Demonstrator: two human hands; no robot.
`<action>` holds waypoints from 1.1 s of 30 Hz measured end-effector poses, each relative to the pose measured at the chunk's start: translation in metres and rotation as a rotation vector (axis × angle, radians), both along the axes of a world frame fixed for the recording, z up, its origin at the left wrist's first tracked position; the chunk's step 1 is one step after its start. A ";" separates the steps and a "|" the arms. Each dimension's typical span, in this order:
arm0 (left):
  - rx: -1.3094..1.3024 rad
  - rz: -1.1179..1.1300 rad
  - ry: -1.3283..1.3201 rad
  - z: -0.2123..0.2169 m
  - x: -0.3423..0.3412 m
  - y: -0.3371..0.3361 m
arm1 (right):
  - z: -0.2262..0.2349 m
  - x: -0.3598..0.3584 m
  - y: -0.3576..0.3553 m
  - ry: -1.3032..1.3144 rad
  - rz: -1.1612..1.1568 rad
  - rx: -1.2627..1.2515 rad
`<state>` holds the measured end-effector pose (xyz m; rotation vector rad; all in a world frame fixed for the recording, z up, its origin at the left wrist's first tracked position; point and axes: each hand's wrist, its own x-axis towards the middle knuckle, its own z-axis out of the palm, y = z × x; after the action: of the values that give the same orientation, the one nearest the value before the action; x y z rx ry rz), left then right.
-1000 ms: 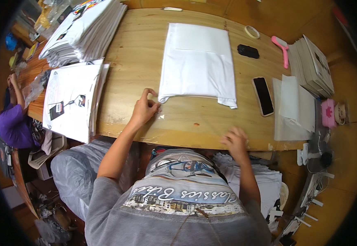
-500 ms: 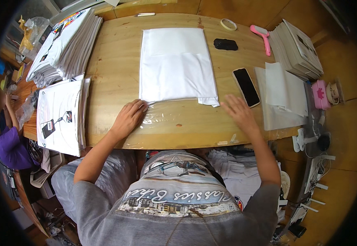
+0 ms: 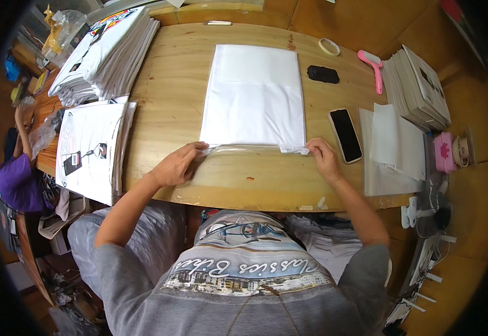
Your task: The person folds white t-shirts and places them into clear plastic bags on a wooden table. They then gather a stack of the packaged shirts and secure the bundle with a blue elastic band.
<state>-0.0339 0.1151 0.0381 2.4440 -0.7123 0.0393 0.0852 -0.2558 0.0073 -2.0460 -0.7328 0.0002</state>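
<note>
A folded white garment (image 3: 253, 115) lies flat on the wooden table in front of me, with a paler white sheet or panel (image 3: 261, 64) over its far part. Around it is a clear plastic bag (image 3: 238, 149), whose near edge is drawn taut and gathered along the garment's near end. My left hand (image 3: 179, 164) grips the bag at its near left corner, fingertips closed. At the near right corner my right hand (image 3: 323, 158) pinches the plastic, beside a small bit of white cloth sticking out there.
Left: stacked white shirts (image 3: 109, 61) and bagged shirts (image 3: 90, 151). Right: phone (image 3: 345, 135), black pouch-like item (image 3: 323, 74), tape roll (image 3: 329, 47), pink lint roller (image 3: 374, 64), clear bags (image 3: 389, 179) under white sheets, bagged pile (image 3: 415, 87). A person in purple (image 3: 20, 182) sits far left.
My right hand came down from hovering open and now pinches the near right corner. The loose plastic that lay toward me is now drawn up against the garment's near end.
</note>
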 end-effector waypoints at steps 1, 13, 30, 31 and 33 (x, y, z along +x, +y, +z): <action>-0.045 0.022 -0.029 -0.004 0.001 -0.001 | -0.003 0.001 0.003 0.006 -0.059 0.030; -0.091 0.951 -0.091 -0.042 0.059 -0.035 | -0.003 0.025 0.053 -0.136 -0.615 -0.397; 0.064 0.976 -0.228 -0.046 0.057 -0.024 | 0.001 0.029 0.060 -0.381 -0.753 -0.495; -0.033 0.858 -0.246 -0.045 0.050 -0.033 | 0.002 0.025 0.065 -0.362 -0.553 -0.375; 0.074 0.614 -0.310 -0.032 0.045 -0.061 | 0.000 0.001 0.107 -0.417 -0.229 -0.221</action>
<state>0.0111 0.0541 0.0064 2.6652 -0.0578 0.6483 0.0860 -0.1488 0.0074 -2.3645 -0.7704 -0.5102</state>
